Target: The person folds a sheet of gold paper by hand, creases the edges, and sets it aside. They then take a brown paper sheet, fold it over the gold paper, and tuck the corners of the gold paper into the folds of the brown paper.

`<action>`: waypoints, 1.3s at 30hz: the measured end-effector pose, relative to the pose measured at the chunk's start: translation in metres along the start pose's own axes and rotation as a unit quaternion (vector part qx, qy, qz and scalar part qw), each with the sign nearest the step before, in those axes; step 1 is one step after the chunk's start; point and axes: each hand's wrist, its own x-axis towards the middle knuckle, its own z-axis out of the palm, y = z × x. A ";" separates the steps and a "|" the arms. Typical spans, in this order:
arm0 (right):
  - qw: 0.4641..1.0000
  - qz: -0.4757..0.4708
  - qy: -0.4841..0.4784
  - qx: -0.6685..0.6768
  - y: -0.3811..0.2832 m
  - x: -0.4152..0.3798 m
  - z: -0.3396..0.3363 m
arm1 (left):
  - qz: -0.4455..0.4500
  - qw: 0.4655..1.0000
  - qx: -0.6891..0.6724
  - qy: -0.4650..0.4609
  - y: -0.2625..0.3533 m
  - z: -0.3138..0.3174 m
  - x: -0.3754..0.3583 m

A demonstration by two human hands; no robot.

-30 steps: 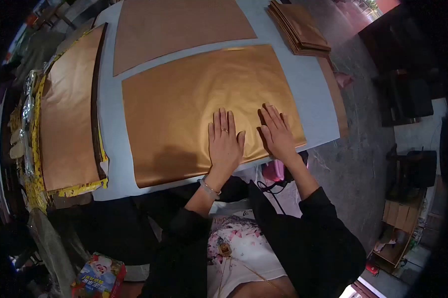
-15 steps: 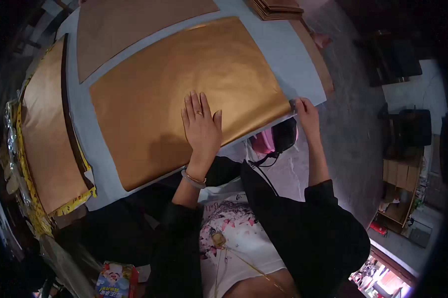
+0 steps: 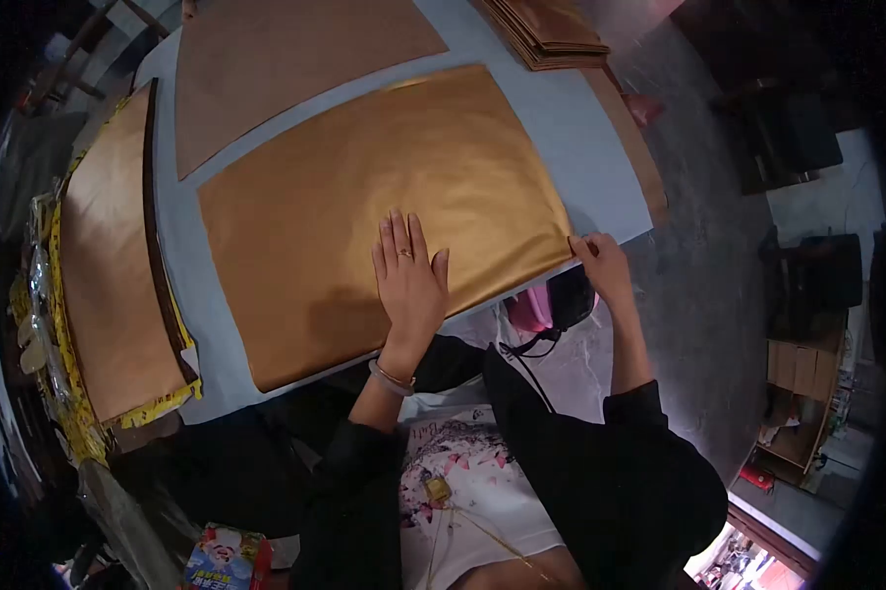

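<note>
A gold sheet (image 3: 325,206) with a satin sheen lies across the pale blue-grey tabletop (image 3: 600,147) in front of me. My left hand (image 3: 411,290) rests palm down on it near the close edge, fingers stretched out. At the sheet's near right corner, my right hand (image 3: 602,267) pinches the edge between thumb and fingers. Slight creases run across the gold surface beside that corner. The sheet's underside is hidden.
A brown sheet (image 3: 295,79) lies beyond the gold one. Bronze sheets (image 3: 114,265) with yellow wrapping are stacked at the left. Folded brown pieces (image 3: 551,29) sit at the far right. A pink and black bag (image 3: 551,303) is below the table edge.
The whole view has shifted, so the table sits slightly lower and further right. My right fingers now reach further over the sheet's corner. My left hand stays flat on the sheet.
</note>
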 end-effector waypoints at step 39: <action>0.993 -0.064 0.023 -0.095 -0.022 0.021 0.012 | -0.040 0.999 -0.014 0.029 -0.014 0.010 0.016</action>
